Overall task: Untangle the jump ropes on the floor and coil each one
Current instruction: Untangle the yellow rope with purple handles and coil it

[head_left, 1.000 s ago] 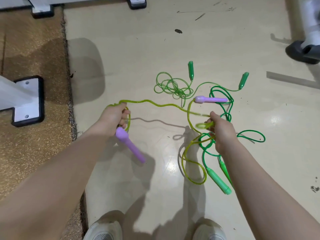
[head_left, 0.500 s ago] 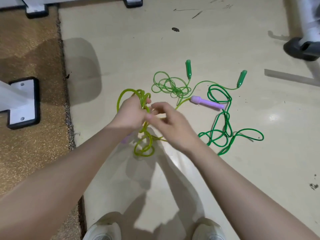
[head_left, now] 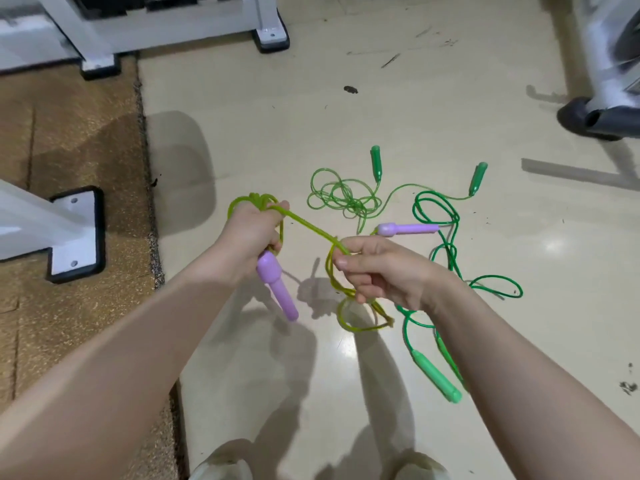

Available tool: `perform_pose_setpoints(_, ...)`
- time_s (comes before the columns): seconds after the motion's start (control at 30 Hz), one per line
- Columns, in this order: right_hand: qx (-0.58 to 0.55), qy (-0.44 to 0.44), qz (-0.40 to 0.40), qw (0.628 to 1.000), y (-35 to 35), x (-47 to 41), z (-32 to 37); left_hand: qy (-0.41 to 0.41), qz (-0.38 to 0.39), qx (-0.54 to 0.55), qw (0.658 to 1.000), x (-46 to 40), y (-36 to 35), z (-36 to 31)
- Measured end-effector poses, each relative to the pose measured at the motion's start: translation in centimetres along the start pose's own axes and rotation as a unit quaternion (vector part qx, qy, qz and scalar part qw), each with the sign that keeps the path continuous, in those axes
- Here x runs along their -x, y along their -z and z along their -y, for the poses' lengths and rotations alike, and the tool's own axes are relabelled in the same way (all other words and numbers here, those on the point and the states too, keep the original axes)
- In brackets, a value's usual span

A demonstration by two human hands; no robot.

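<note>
My left hand (head_left: pixel 250 237) grips several loops of the yellow-green rope (head_left: pixel 311 230) together with one purple handle (head_left: pixel 277 285), which hangs down from the fist. A taut stretch of that rope runs to my right hand (head_left: pixel 377 271), which pinches it while more loops dangle below. The rope's other purple handle (head_left: pixel 407 229) lies on the floor. A dark green rope (head_left: pixel 446 237) with light green handles (head_left: pixel 436 375) lies tangled under my right arm. A thin pale green rope (head_left: pixel 343 199) with dark green handles (head_left: pixel 376 162) is bunched farther away.
A brown mat (head_left: pixel 69 140) covers the floor on the left, with white frame feet (head_left: pixel 74 233) standing on it. Another white frame (head_left: pixel 180 26) is at the top. A machine base (head_left: pixel 602 119) stands at the right. My shoes (head_left: pixel 221 471) show at the bottom.
My hands were close together over the coil; now they have moved apart, pulling a length of yellow-green rope taut between them. The purple handle under my left hand is visible again.
</note>
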State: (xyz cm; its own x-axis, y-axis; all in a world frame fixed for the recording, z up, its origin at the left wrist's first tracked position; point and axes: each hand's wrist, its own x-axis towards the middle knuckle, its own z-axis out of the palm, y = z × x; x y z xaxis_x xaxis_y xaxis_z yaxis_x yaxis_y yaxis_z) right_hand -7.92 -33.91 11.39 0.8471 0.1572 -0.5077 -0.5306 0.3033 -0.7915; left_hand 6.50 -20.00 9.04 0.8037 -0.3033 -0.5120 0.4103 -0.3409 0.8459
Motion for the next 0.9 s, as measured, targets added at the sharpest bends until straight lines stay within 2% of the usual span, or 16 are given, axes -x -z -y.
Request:
perform_pose_setpoints(0.07, -0.067, 0.036, 0.024, 0.997, 0.8, 1.3, 2.3, 0.008, 0.030, 0.008, 0.999, 1.4, -0.8, -2.0)
perform_pose_setpoints(0.13, -0.084, 0.072, 0.009, 0.994, 0.5, 3.0, 5.4, -0.002, 0.036, 0.005, 0.999, 3.3, -1.4, -5.0)
perform_pose_setpoints(0.17, -0.083, 0.079, -0.023, 0.993, 0.3, 4.2, 7.2, -0.002, 0.037, 0.007, 0.999, 4.5, -1.6, -6.9)
perform_pose_setpoints(0.27, -0.032, 0.106, -0.185, 0.977, 0.0, 8.1, 13.3, 0.018, 0.037, 0.020, 0.999, 8.5, -1.4, -13.1)
perform_pose_setpoints(0.33, 0.026, 0.109, -0.227, 0.967, -0.3, 11.1, 17.9, 0.009, 0.035, 0.001, 0.999, 11.6, -0.6, -17.2)
perform_pose_setpoints(0.43, 0.098, 0.108, -0.192, 0.971, -2.0, 16.2, 25.3, 0.006, 0.025, -0.019, 0.999, 16.9, 0.3, -24.0)
perform_pose_setpoints(0.57, 0.079, 0.115, -0.122, 0.983, -6.1, 22.5, 34.7, 0.025, 0.017, -0.004, 1.000, 24.4, 1.3, -33.0)
perform_pose_setpoints(0.67, 0.141, 0.108, -0.064, 0.982, -10.0, 26.2, 41.0, 0.028, -0.006, -0.002, 1.000, 29.6, 2.3, -38.9)
perform_pose_setpoints(0.8, 0.144, 0.082, -0.036, 0.986, -14.8, 29.2, 47.1, 0.028, -0.035, 0.002, 0.999, 35.3, 4.8, -43.9)
perform_pose_setpoints(0.9, 0.109, 0.044, -0.005, 0.993, -17.3, 30.1, 49.4, 0.014, -0.050, 0.092, 0.994, 39.0, 7.3, -45.7)
